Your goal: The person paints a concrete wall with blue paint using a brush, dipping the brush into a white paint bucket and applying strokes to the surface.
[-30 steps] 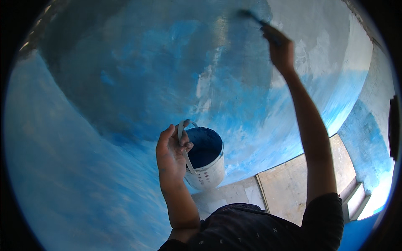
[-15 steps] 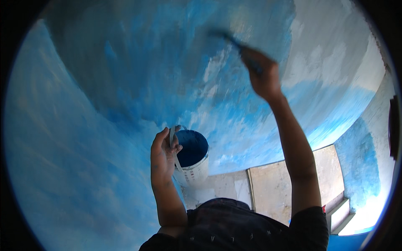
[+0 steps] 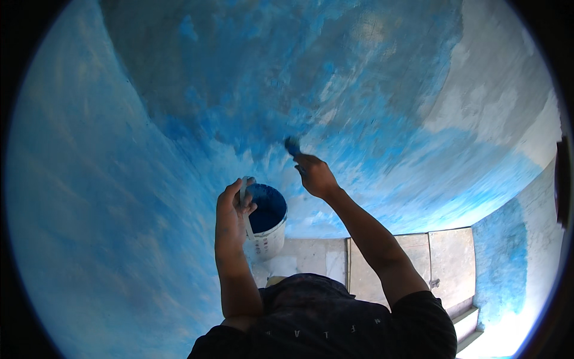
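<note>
My left hand (image 3: 233, 206) is closed round the pale handle (image 3: 243, 194) of a white paint bucket (image 3: 269, 242), holding it up in front of my chest. Dark blue paint (image 3: 265, 209) coats the inside of the bucket. In my right hand (image 3: 317, 175) is a paintbrush (image 3: 292, 145), gripped by its handle, its dark blue bristles up at the wall just above and to the right of the bucket. The wall (image 3: 257, 84) ahead bears streaky blue and grey paint. Whether the bristles touch it is hard to make out.
A light blue painted wall (image 3: 89, 209) curves along my left. To the lower right stand pale door panels (image 3: 451, 263) with a small latch, beside a blue-patched wall (image 3: 502, 251). A dark object (image 3: 562, 182) hangs at the far right edge. Bright light comes from the lower right.
My right hand has brought the brush down and to the left, from high on the wall to near the bucket. The left hand still holds the bucket; the whole view has shifted slightly.
</note>
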`<state>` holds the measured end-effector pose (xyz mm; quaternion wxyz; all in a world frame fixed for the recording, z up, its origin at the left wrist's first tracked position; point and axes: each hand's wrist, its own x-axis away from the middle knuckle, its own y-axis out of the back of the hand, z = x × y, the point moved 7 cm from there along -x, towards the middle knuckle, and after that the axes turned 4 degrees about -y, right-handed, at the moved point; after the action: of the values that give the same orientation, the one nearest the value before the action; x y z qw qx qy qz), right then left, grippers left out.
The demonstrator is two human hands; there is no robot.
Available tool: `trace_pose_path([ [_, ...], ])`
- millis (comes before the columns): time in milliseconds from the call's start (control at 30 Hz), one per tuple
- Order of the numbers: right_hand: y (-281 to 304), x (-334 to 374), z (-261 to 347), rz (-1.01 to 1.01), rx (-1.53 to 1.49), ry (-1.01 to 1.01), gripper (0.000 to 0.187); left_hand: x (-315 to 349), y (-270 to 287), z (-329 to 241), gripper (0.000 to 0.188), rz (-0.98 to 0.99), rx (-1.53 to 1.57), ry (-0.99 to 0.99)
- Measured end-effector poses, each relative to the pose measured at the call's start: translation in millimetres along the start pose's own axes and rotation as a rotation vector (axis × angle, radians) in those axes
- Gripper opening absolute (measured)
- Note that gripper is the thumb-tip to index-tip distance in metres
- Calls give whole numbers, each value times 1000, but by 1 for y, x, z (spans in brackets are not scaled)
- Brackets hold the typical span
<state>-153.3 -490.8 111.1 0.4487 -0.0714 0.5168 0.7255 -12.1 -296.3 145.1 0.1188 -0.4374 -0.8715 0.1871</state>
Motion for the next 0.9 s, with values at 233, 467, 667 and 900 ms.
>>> trace_pose_path([
  [233,178,-58,-31,-329,-47,-48,22,1,3,1,52,-36,-6,26],
  [467,258,-77,23,-824,340,337,19,11,6,0,50,-96,-65,51],
  [667,94,-17,4,-427,322,197,14,6,-7,-2,48,-72,-65,40],
  [900,90,-23,18,32,-103,-169,28,-1,11,5,53,12,-18,35],
])
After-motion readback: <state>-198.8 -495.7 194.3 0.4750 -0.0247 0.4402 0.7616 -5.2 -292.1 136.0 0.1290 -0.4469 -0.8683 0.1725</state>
